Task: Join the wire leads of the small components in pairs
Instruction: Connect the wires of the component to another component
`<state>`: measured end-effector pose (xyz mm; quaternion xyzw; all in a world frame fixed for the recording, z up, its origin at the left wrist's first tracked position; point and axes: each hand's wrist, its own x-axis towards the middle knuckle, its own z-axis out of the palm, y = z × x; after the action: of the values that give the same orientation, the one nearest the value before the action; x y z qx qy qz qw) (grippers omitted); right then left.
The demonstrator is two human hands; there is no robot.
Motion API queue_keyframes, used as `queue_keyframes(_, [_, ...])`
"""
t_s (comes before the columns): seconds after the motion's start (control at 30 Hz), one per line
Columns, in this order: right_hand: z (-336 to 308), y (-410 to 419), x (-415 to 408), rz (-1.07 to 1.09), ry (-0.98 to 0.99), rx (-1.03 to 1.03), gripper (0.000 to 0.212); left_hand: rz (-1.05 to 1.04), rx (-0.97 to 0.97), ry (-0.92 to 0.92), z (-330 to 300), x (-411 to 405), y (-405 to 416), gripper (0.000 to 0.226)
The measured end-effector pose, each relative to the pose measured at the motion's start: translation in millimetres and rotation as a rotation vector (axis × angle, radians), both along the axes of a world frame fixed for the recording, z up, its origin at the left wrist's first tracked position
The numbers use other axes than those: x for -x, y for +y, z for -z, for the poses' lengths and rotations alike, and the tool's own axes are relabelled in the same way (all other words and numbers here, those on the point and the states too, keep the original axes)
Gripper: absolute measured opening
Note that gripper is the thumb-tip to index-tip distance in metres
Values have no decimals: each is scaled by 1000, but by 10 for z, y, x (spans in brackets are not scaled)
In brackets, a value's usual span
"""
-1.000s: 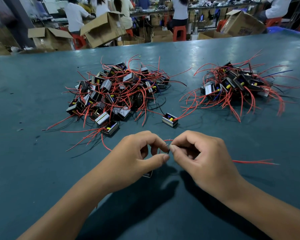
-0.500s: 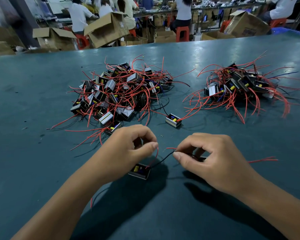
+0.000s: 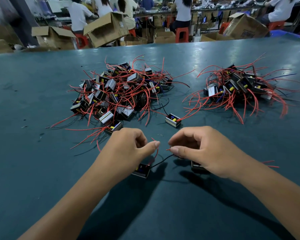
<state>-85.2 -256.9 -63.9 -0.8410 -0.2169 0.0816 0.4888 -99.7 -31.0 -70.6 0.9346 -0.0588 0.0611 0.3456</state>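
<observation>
Two small components: one (image 3: 141, 170) on the surface under the left hand (image 3: 126, 149), fingers pinching its red lead, right hand (image 3: 203, 153) pinching another; bring the bare tips together squarely before twisting.

Two little boxy components sit right in front of the person on the teal table. The left one (image 3: 142, 170) is black with a silver laminated side and a yellow bit on top, lying flat, with a red lead (image 3: 155, 153) curving up from it and a black lead (image 3: 161, 161) running off to the right. The right one (image 3: 197, 168) is mostly hidden, dark body only. One loose component (image 3: 173, 120) lies further back between a big tangled pile (image 3: 121, 94) and a smaller pile (image 3: 239, 87).
</observation>
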Motion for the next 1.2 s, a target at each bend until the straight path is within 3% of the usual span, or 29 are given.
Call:
queue_keyframes(0.13, [12,-3,11,-28,-40,40,5,59,16,19,45,39,-90,12])
queue_keyframes(0.27, [61,-5,26,43,-103,66,9,102,240,90,64,41,-148,9])
queue_keyframes(0.4, [112,28,60,122,-30,-120,16,141,325,44,41,50,-182,7])
queue_keyframes(0.77, [186,87,79,274,33,-261,11,255,273,-39,76,103,-243,13])
queue_keyframes(1.2, [126,131,123,234,38,-302,12,225,266,-77,109,117,-267,8])
